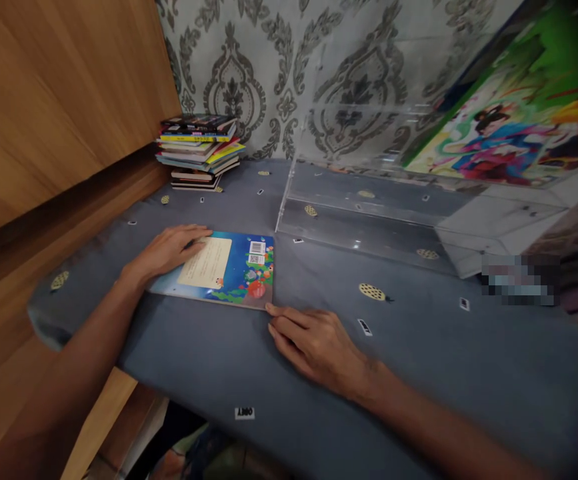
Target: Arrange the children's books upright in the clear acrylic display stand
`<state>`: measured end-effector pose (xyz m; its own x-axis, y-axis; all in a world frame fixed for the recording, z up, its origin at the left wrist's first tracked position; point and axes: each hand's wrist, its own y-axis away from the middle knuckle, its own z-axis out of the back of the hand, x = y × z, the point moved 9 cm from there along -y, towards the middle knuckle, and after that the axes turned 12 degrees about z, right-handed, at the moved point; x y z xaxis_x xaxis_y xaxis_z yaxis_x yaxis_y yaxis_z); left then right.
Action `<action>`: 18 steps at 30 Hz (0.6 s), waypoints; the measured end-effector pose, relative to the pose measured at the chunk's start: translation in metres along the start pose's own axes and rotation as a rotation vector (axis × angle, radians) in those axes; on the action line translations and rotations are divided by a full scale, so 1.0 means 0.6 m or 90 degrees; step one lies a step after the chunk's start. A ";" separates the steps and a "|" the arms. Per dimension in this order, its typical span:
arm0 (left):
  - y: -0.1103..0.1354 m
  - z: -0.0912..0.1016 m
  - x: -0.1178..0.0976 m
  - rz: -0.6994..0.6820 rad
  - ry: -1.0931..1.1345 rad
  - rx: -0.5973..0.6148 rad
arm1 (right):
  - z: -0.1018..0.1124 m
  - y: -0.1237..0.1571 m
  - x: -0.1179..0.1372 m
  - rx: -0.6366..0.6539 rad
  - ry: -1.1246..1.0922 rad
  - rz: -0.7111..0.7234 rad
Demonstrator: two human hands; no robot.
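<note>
A thin blue book (239,267) with an underwater picture lies on the cloth-covered table. A cream text panel and a barcode show on its upper face. My left hand (171,250) rests over the book's left part, its fingers stretched out flat. At the book's near right corner is my right hand (311,340). Its index fingertip touches that corner, while the other fingers reach out loosely above the cloth. Nothing is seen held in either hand.
A stack of books (199,150) stands at the back left beside a wooden panel (63,100). At the right is a clear acrylic rack (363,230), with a colourful picture book (509,133) in its upper part. A patterned wall (263,67) rises behind. The grey tablecloth (419,380) has pineapple prints.
</note>
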<state>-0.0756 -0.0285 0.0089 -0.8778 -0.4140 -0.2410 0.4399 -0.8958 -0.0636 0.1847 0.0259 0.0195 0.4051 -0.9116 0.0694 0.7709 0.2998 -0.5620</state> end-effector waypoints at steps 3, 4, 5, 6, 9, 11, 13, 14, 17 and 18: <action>0.002 -0.003 0.006 0.018 0.000 -0.003 | 0.000 -0.001 0.000 -0.004 0.001 -0.003; 0.003 -0.004 0.008 0.021 0.001 -0.003 | 0.000 -0.002 0.000 -0.005 0.005 -0.006; 0.002 -0.006 0.010 0.024 0.002 -0.004 | 0.000 -0.002 0.000 -0.006 0.012 -0.008; 0.002 -0.007 0.012 0.028 0.002 -0.005 | 0.000 -0.003 0.001 -0.005 0.018 -0.009; 0.000 -0.011 0.017 0.041 -0.001 -0.007 | -0.001 -0.002 0.002 -0.002 0.031 -0.007; 0.000 -0.014 0.017 0.042 -0.004 -0.010 | -0.003 -0.001 0.001 -0.002 0.029 -0.009; 0.002 -0.018 0.016 0.039 -0.005 -0.015 | -0.004 0.001 -0.001 -0.002 0.024 -0.013; 0.003 -0.020 0.016 0.042 -0.007 -0.017 | -0.005 0.002 -0.002 0.001 0.020 -0.015; 0.007 -0.026 0.017 0.059 -0.016 -0.029 | -0.009 0.003 -0.003 0.015 0.014 -0.017; 0.008 -0.027 0.018 0.064 -0.020 -0.034 | -0.011 0.003 -0.003 0.020 0.013 -0.019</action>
<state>-0.0798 -0.0343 -0.0098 -0.8341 -0.5063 -0.2189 0.5343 -0.8402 -0.0924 0.1824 0.0264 0.0130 0.3715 -0.9259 0.0685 0.7978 0.2806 -0.5337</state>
